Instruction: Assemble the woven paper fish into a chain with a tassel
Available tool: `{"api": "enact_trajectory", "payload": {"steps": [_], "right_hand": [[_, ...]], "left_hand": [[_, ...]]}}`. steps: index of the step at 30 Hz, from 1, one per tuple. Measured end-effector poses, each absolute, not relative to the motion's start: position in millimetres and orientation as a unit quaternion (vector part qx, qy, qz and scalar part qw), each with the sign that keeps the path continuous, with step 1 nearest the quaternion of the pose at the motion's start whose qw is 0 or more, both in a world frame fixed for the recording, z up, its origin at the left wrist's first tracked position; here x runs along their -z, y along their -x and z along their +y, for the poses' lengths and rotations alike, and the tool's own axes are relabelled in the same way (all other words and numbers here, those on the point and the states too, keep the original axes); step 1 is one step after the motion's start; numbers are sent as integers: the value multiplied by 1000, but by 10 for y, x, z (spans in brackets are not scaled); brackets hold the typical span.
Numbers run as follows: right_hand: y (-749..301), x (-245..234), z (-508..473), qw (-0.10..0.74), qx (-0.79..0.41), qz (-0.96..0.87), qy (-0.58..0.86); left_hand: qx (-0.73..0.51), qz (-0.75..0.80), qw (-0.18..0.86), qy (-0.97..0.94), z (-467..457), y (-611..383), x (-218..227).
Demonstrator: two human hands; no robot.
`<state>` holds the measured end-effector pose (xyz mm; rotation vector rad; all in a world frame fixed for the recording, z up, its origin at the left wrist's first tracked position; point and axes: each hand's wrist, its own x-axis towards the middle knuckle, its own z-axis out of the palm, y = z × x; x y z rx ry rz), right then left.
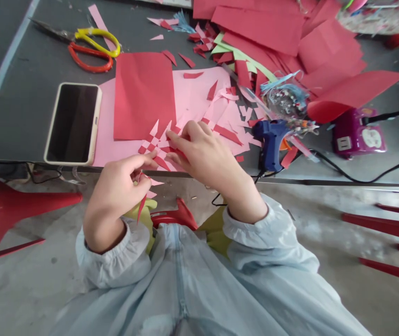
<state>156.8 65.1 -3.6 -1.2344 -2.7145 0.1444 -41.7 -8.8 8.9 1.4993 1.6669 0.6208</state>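
- The left hand is closed in a narrow pinch, thumb against forefinger, on a thin red strip whose pointed end hangs down below the table edge.
- Just beyond that pinch lies a woven patch of red and pink strips, touching the forefinger's tip.
- The right hand rests on the patch's right part, thumb tip pressed to it and fingers curled over it; I cannot tell whether it pinches a strip.
- Under the patch is a pink sheet, and a red sheet lies on it just past the weave.
- Left of the hands is a phone, face up.
- Right of them is a blue glue gun, with a purple socket block further out.
- Farthest away are scissors and a pile of red paper.
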Motion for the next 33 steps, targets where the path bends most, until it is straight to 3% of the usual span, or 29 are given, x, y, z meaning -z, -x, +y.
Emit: {"api": "enact_trajectory", "payload": {"steps": [9,15,22,33], "right_hand": [[-1541,-65,635,22,-30,-908,417],[-1501,-10,631,71,-37,-911,404],[-1490,-37,609,65,-58,-923,375],[-1652,-79,641,140,-187,-918,321]], "left_hand": [[-229,665,364,-611,-84,401,-93],[-227,670,356,-611,-88,387,-108],[-226,669,360,-610,-83,396,-95],[-215,670,341,-624,-72,373,-137]]}}
